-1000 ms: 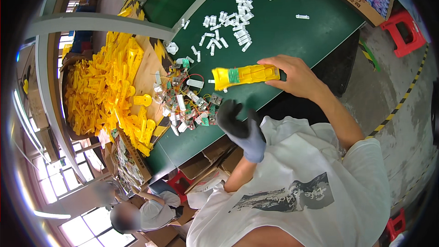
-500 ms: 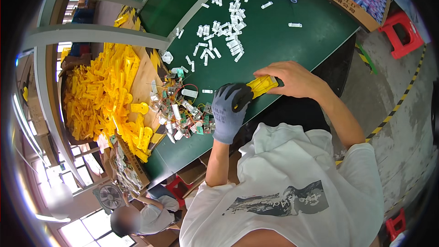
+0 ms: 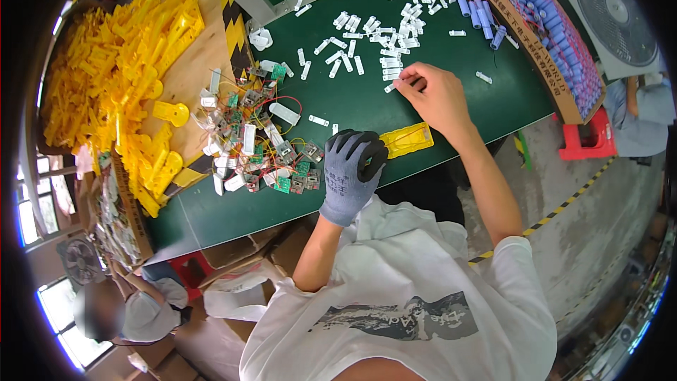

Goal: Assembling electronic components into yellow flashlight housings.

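My left hand (image 3: 352, 175), in a grey glove with black fingers, is closed around one end of a yellow plastic casing (image 3: 410, 141). The casing lies low over the green table near its front edge, its hollow side up. My bare right hand (image 3: 441, 101) is beyond the casing, thumb and forefinger pinched on a small white plastic piece (image 3: 390, 88). That piece is at the near end of a scattered group of similar white pieces (image 3: 391, 62). My fingers partly hide it.
Left of my gloved hand is a heap of wired green circuit boards (image 3: 282, 182). A large pile of yellow casings (image 3: 116, 77) lies further left. At the far right stand loose purple cylindrical cells (image 3: 485, 20) and a carton (image 3: 557, 85) full of them. A person (image 3: 151, 307) sits at lower left.
My right hand has let go of the yellow casing and reached forward to the white pieces, pinching one. The left hand keeps the casing. The whole view has shifted.
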Tool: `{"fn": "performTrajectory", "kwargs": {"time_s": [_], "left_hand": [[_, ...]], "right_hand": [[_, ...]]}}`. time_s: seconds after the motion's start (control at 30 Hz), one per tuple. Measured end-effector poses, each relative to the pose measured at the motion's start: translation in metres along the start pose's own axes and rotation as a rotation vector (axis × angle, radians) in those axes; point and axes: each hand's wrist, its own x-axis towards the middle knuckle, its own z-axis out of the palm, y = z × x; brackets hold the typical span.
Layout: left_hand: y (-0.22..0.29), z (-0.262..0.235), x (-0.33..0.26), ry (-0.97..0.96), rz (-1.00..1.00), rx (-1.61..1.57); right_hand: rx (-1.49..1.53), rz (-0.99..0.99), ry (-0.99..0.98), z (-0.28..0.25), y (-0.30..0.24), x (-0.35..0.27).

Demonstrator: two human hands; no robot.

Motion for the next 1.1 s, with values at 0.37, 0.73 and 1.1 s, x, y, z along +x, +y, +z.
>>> {"fn": "performTrajectory", "kwargs": {"time_s": [0.37,0.73,1.1], "left_hand": [[-0.005,-0.006,-0.008,0.037,-0.007,-0.038],[-0.004,0.001,-0.007,0.075,-0.026,-0.055],[-0.004,-0.001,-0.009,0.059,-0.02,-0.039]], "right_hand": [[0.057,-0.058,0.109,-0.001,-0.003,-0.013],[-0.186,-0.326,-0.33,-0.05,0.003,-0.034],[0.035,-0.051,-0.399,-0.042,0.008,-0.039]]}}
